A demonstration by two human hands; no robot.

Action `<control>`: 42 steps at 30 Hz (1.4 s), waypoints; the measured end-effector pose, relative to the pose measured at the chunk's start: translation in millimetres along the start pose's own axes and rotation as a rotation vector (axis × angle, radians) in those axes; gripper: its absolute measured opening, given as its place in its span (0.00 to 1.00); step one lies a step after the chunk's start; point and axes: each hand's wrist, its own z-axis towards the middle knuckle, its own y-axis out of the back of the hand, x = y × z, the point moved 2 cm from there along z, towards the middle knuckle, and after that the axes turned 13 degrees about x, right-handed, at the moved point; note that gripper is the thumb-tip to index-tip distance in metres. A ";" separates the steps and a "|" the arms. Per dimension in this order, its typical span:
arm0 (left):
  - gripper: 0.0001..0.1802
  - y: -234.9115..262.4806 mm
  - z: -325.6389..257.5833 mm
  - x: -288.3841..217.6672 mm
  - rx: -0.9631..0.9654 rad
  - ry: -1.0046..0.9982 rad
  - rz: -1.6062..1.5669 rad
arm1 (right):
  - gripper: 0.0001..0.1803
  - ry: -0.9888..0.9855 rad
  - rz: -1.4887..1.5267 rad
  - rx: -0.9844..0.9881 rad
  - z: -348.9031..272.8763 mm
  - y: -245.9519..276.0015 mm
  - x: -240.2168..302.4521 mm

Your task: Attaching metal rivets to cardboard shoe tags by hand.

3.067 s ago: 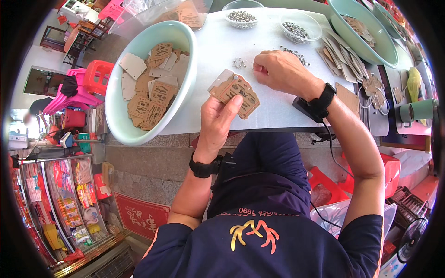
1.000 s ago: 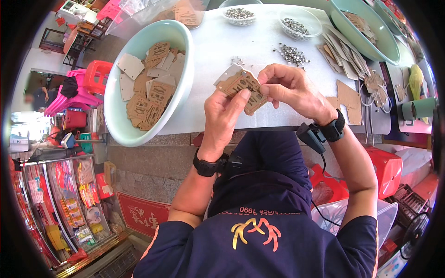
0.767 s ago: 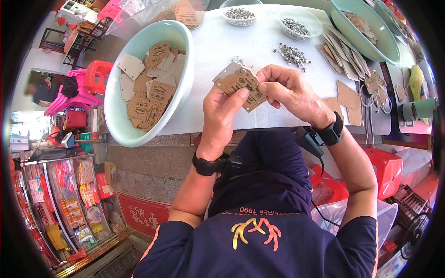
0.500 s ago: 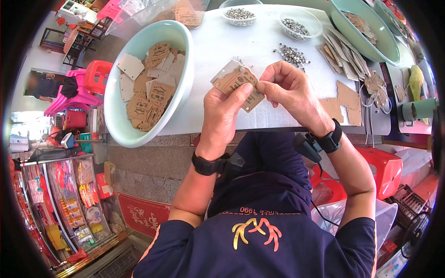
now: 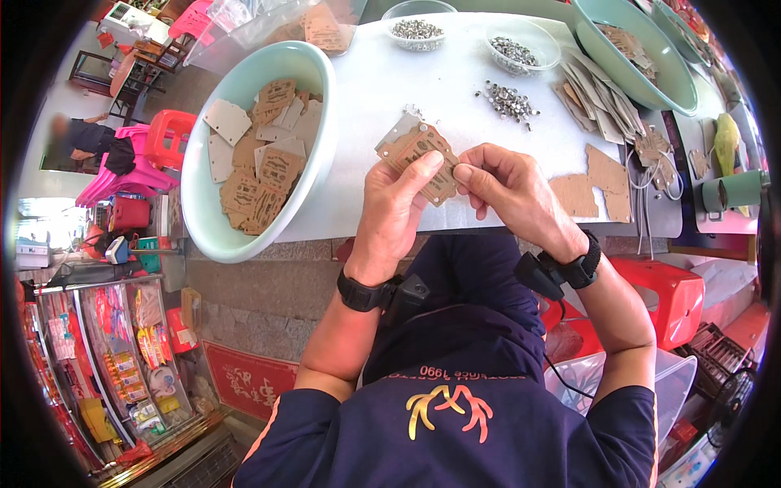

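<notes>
Gripping a stack of cardboard tags (image 5: 416, 154), both hands (image 5: 390, 213) (image 5: 508, 191) keep its long axis slanting upper-left.

Table (image 5: 358, 89), near edge: left hand (image 5: 396, 207) and right hand (image 5: 511, 189) side by side above the edge, tags (image 5: 416, 154) pinched between them over the tabletop. Big bowl (image 5: 199, 220) at the near left corner, overhanging the edge; loose tags (image 5: 259, 159) lie in it. Rivet pile (image 5: 508, 99) on the tabletop beyond the hands, toward the right. Two small dishes (image 5: 416, 18) at the far edge, rivets in both. Second bowl (image 5: 630, 77) at the far right corner, flat cards (image 5: 594, 102) fanned against its near side. Card scraps (image 5: 598, 183) on the tabletop right of the right hand.
</notes>
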 end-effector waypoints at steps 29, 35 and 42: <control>0.10 12.3 -5.7 11.9 -0.034 -0.121 0.070 | 0.09 -0.055 -1.063 -0.350 -7.5 134.3 42.5; 0.10 12.9 -4.2 12.1 -0.014 -0.120 0.068 | 0.08 0.012 -1.128 -0.246 6.7 127.9 13.5; 0.10 13.5 -5.3 11.5 0.008 -0.126 0.081 | 0.07 -0.028 -1.253 -0.244 15.3 122.3 9.0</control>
